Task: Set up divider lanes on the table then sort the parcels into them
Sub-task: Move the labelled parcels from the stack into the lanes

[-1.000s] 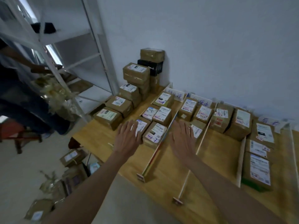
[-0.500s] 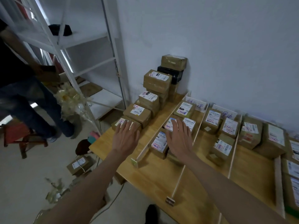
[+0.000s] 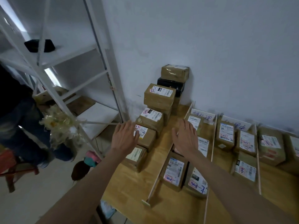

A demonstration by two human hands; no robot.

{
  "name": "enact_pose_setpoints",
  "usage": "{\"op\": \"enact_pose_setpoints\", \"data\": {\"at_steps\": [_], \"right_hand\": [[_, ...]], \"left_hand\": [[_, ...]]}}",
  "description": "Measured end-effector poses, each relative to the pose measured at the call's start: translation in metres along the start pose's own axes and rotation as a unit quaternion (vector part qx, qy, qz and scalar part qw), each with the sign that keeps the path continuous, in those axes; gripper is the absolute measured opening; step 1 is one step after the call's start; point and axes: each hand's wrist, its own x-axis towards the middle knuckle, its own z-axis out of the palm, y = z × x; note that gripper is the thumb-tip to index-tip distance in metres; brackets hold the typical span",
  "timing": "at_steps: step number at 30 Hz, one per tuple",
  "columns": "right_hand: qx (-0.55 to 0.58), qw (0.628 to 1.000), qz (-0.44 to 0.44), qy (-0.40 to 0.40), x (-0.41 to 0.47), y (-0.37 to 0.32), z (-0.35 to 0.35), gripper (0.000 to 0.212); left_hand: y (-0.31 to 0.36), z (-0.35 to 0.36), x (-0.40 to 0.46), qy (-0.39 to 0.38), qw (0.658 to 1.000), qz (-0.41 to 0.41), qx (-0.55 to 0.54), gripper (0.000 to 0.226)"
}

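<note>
Brown taped parcels with white labels cover the wooden table (image 3: 134, 185). Thin wooden divider strips (image 3: 161, 172) run from the wall toward me and split the top into lanes. An unsorted stack of parcels (image 3: 159, 97) rises at the table's far left corner against the wall, with a row of parcels (image 3: 147, 136) leading from it along the left edge. My left hand (image 3: 125, 137) hovers open over that row. My right hand (image 3: 186, 137) hovers open, fingers spread, above the first lane's parcels (image 3: 174, 172). Neither hand holds anything.
White label cards (image 3: 203, 114) stand at the lanes' far ends by the wall. A white metal shelf rack (image 3: 68, 88) stands left of the table. Another person (image 3: 17, 113) stands by the rack with a wad of plastic wrap (image 3: 56, 123). A red stool (image 3: 9, 160) is on the floor.
My view has swung left and closer to the table's left end. Both hands have moved forward and left, from over the middle lanes to the left row and first lane, staying open.
</note>
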Motion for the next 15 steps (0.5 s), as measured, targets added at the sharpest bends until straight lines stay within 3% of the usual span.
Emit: {"op": "enact_pose_setpoints", "data": {"at_steps": [15], "right_hand": [[-0.002,0.994,0.107,0.004,0.103,-0.039,0.037,0.044]], "left_hand": [[-0.046,0.019,0.193,-0.007,0.995,0.091,-0.036,0.054]]}}
